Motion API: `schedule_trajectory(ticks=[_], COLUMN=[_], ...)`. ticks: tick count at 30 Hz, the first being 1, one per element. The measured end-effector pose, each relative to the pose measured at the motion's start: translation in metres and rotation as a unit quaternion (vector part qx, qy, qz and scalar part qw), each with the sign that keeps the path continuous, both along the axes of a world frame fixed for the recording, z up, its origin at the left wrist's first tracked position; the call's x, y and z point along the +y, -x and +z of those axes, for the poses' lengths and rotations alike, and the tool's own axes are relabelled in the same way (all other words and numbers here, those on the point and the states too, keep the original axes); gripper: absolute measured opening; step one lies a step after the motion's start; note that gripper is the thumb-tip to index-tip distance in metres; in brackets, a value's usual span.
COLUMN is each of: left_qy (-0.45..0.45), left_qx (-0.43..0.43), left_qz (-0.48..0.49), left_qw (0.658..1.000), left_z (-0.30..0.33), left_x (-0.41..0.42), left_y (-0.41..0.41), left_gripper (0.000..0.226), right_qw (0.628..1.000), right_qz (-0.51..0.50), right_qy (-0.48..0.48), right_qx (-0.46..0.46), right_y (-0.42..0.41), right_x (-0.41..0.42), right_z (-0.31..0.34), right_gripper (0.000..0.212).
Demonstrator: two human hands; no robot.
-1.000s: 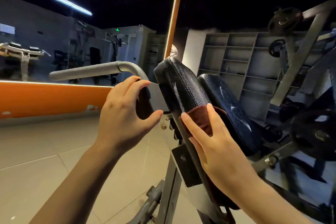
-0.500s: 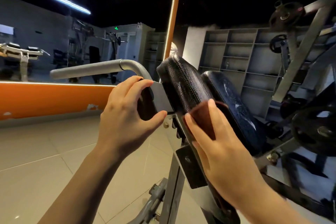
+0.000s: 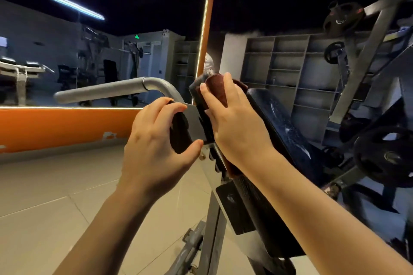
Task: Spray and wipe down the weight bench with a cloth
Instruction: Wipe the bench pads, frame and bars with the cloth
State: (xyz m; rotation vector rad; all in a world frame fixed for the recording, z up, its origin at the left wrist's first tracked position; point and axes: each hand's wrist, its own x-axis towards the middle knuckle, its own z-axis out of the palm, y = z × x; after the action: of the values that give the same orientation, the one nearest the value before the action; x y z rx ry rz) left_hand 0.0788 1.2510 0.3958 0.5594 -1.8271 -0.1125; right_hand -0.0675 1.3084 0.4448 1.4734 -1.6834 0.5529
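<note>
- The cloth (image 3: pixel 218 89) — dark reddish brown, with a napped, towel-like look — is pressed against the top end of the bench pad (image 3: pixel 281 123) by the right hand (image 3: pixel 234 127).
- The right hand's fingers are laid nearly straight and flat over the cloth, the fingertips reaching the pad's upper edge; the cloth is pushed rather than pinched.
- The pad's long axis is seen to slope down and toward the person from that top edge, so the unwiped length lies below the fingers, back along the forearm; the right hand is the nearer one for any stroke down it.
- The left hand (image 3: pixel 156 140) is curled round a dark block (image 3: pixel 178 131) just beside the pad's left edge, thumb below and fingers above — possibly a bracket or grip, though the view is too dim to tell.
- The pad is covered in black, grained vinyl with pale scuffs or streaks; a smooth grey metal tube (image 3: pixel 107 91) bends away from the frame (image 3: pixel 212 241) to the left.
- No spray bottle is seen.
</note>
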Motion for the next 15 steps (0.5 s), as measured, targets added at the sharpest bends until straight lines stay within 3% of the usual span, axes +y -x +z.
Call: schedule_trajectory(ticks=[4, 7, 11, 15], left_qy=[0.001, 0.010, 0.016, 0.011], left_qx=[0.003, 0.015, 0.022, 0.013], left_qz=[-0.014, -0.018, -0.011, -0.002], left_qw=[1.000, 1.000, 1.000, 1.000], left_z=[-0.005, -0.004, -0.002, -0.001], left_x=[-0.004, -0.005, -0.006, -0.006], left_y=[-0.003, -0.001, 0.004, 0.002], left_gripper=[0.069, 0.068, 0.064, 0.063], right_qw=[0.999, 0.999, 0.999, 1.000], right_qz=[-0.009, -0.003, -0.002, 0.006], right_qy=[-0.006, -0.008, -0.016, 0.015], right_qx=[0.035, 0.045, 0.048, 0.016], right_y=[0.009, 0.019, 0.020, 0.004], right_x=[0.060, 0.092, 0.081, 0.017], right_z=[-0.065, -0.092, -0.077, -0.016], right_gripper=[0.064, 0.052, 0.054, 0.058])
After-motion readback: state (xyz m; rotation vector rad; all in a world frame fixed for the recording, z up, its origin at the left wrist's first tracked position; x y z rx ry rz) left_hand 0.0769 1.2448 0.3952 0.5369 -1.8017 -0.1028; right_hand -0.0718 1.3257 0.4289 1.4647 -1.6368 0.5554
